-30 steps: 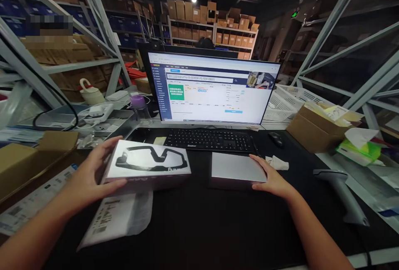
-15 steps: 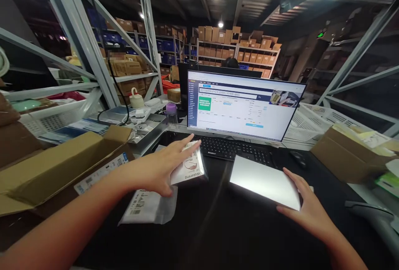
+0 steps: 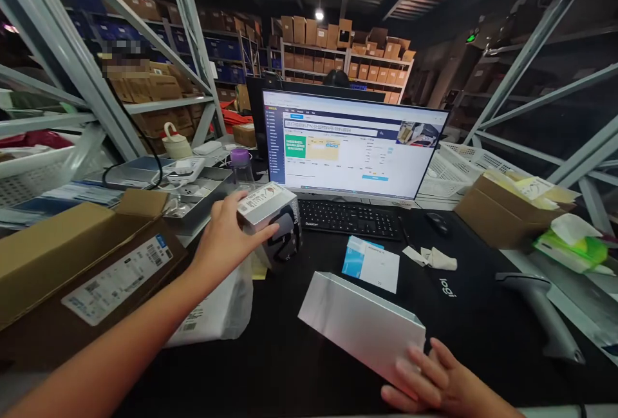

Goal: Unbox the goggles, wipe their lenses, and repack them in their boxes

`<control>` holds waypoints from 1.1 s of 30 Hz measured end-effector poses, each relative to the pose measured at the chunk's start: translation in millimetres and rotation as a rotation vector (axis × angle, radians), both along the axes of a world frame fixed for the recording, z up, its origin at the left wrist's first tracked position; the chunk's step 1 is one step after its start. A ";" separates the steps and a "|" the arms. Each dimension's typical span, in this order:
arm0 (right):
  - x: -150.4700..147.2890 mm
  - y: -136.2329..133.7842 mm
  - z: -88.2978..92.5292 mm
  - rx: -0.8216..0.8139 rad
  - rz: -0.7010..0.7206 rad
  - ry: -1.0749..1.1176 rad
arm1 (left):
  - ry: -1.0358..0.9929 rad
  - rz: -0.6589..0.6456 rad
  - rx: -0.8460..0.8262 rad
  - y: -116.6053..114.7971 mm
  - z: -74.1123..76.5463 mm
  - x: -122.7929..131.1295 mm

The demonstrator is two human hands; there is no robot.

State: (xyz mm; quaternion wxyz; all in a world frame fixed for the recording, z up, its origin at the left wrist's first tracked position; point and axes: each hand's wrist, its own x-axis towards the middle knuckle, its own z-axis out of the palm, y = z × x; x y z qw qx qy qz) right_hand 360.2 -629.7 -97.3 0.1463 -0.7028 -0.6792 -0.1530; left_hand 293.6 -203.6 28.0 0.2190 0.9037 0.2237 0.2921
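Observation:
My left hand (image 3: 226, 232) is closed around a small printed product box (image 3: 286, 228). Its near side is silvery; a dark picture covers the right side and a white label with print lies on top. My right hand (image 3: 429, 376) grips the near right end of a plain silver-white box (image 3: 355, 321), tilted over the black desk mat (image 3: 290, 366). Under my left forearm lies a white plastic bag (image 3: 226, 308) with a printed label. Beyond the silver-white box are blue-and-white leaflets (image 3: 379, 266) and torn white scraps (image 3: 441, 259).
An open cardboard box (image 3: 120, 276) stands at left. A keyboard (image 3: 347, 218) lies before the monitor (image 3: 338, 160), with a mouse (image 3: 437, 223) to its right. At right are a barcode scanner (image 3: 543, 312), a carton of papers (image 3: 502, 215) and a green tissue pack (image 3: 570, 247).
My right hand has brought the silver-white box toward me and leftward, turning its side up and uncovering leaflets and scraps. The printed box in my left hand has been turned. The view has swung right.

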 end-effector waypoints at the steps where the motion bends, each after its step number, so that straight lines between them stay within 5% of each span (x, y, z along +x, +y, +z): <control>1: -0.5 -0.4 4.6 -0.081 0.059 0.075 | 0.005 0.047 0.009 -9.7 -1.2 0.3; 6: 0.0 -0.8 36.4 -0.281 0.164 0.423 | 0.044 0.137 0.108 -39.5 -5.6 10.1; 9: -6.1 0.8 44.2 -0.310 0.186 0.404 | 0.094 0.176 0.173 -41.3 -4.6 15.3; 16: -26.8 22.6 47.7 0.121 0.215 0.036 | 0.381 0.173 0.520 -50.6 3.9 -4.1; 20: 0.0 40.1 64.8 0.240 -0.122 0.066 | 0.356 0.110 0.569 -49.5 0.7 -12.4; 22: 27.4 54.6 73.6 0.136 -0.328 0.146 | 0.324 0.119 0.608 -46.8 -1.7 -13.9; 25: 67.3 79.4 81.2 -0.127 -0.412 0.329 | 0.085 0.134 0.683 -47.8 -10.9 -21.9; 27: 81.9 93.0 81.7 -0.192 -0.449 0.405 | -0.193 -0.063 0.710 -55.9 -25.2 -34.0; 29: 84.5 101.5 79.5 -0.180 -0.504 0.383 | -0.387 -0.456 0.661 -70.2 -46.2 -48.8; 31: 78.9 104.6 76.6 -0.175 -0.549 0.307 | -0.313 -0.702 0.553 -87.4 -69.1 -61.0; 33: 70.5 103.6 75.0 -0.178 -0.561 0.243 | -0.191 -0.754 0.527 -102.6 -87.5 -67.1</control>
